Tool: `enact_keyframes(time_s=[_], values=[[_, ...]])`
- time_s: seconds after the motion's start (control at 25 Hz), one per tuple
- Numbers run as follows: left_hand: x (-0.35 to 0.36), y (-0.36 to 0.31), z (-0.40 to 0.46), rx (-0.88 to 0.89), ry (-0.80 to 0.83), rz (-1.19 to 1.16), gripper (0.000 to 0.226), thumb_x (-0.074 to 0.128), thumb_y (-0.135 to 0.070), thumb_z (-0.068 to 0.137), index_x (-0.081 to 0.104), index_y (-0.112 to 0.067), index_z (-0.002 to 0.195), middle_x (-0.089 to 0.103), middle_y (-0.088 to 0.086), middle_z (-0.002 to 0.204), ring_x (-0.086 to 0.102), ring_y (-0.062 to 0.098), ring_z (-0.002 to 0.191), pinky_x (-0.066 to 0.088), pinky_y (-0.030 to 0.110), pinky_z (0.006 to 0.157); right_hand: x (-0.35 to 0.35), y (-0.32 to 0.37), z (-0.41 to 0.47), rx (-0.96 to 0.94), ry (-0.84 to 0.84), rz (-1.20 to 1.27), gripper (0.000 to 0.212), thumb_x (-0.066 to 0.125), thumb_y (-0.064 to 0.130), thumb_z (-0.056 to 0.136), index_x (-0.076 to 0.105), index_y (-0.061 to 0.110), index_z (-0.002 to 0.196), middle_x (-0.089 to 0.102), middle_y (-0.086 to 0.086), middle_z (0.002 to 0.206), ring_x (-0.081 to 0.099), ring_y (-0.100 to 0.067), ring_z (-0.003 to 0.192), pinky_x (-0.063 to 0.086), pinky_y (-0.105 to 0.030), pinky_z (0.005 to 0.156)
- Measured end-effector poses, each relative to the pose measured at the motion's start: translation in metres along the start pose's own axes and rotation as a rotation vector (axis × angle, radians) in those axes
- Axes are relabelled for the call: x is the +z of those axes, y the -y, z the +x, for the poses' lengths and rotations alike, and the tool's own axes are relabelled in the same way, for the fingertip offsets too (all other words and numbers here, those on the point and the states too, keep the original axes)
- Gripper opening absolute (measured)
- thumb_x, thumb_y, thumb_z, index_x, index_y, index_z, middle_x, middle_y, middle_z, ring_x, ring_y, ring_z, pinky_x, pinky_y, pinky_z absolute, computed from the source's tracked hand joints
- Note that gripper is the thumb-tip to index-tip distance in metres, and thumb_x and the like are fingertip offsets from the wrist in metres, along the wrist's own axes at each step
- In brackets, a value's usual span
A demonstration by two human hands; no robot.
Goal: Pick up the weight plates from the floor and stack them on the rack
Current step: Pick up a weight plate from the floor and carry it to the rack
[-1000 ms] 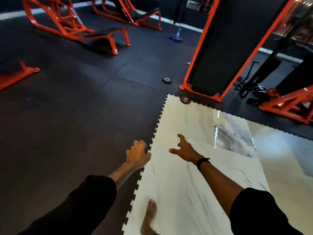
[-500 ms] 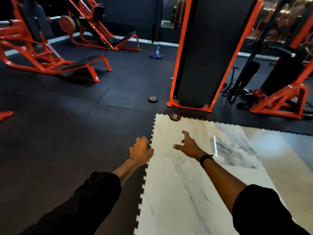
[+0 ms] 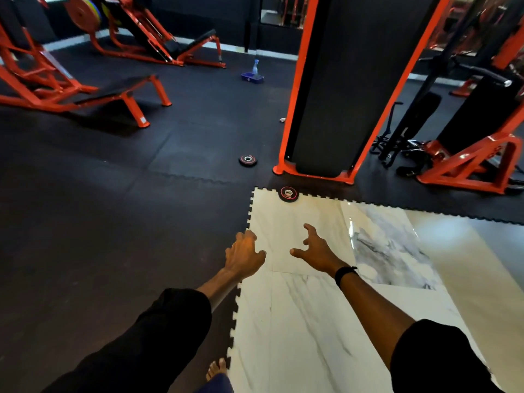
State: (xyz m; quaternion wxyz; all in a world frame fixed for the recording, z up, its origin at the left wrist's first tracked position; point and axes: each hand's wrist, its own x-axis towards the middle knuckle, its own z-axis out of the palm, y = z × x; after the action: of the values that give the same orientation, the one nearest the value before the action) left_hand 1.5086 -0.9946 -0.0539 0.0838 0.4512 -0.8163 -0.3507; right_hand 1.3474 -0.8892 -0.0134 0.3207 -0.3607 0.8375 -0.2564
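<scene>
Two small black weight plates with red rings lie flat on the floor. The nearer plate sits at the far edge of the white marble-look mat. The farther plate rests on the black rubber floor, left of an orange-framed black column. My left hand and my right hand reach forward over the mat with fingers spread, both empty, well short of the nearer plate. No plate rack is clearly in view.
Orange gym machines and a bench stand at the back left. One machine carries a large orange plate. Another orange machine stands at the right. A blue tray with a spray bottle sits on the floor behind. My bare foot shows below.
The view has lifted and come closer to the plates and the column. Both hands stay outstretched and empty, and my right hand's fingers have spread wider.
</scene>
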Motion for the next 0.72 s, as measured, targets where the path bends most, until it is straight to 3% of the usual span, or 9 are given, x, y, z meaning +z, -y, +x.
enact_keyframes(time_s=[0.32,0.72], values=[[-0.015,-0.038,0.145,0.119,0.101,0.049,0.048,0.060,-0.031,0.090,0.042,-0.013,0.130,0.044,0.009,0.137,0.053,0.029,0.117,0.037,0.051,0.105,-0.054,0.023,0.114,0.076,-0.096,0.024,0.087,0.069,0.026,0.087,0.012,0.018,0.152,0.040,-0.020,0.147,0.046,-0.033,0.131,0.040,-0.042,0.107],[0.007,-0.071,0.314,0.100,0.149,0.065,0.056,0.063,-0.032,0.090,0.037,-0.011,0.136,0.042,0.010,0.142,0.051,0.030,0.123,0.039,0.052,0.105,-0.104,-0.003,0.265,0.150,-0.078,0.088,0.087,0.069,0.024,0.087,0.011,0.016,0.152,0.038,-0.021,0.148,0.042,-0.032,0.135,0.038,-0.038,0.107]])
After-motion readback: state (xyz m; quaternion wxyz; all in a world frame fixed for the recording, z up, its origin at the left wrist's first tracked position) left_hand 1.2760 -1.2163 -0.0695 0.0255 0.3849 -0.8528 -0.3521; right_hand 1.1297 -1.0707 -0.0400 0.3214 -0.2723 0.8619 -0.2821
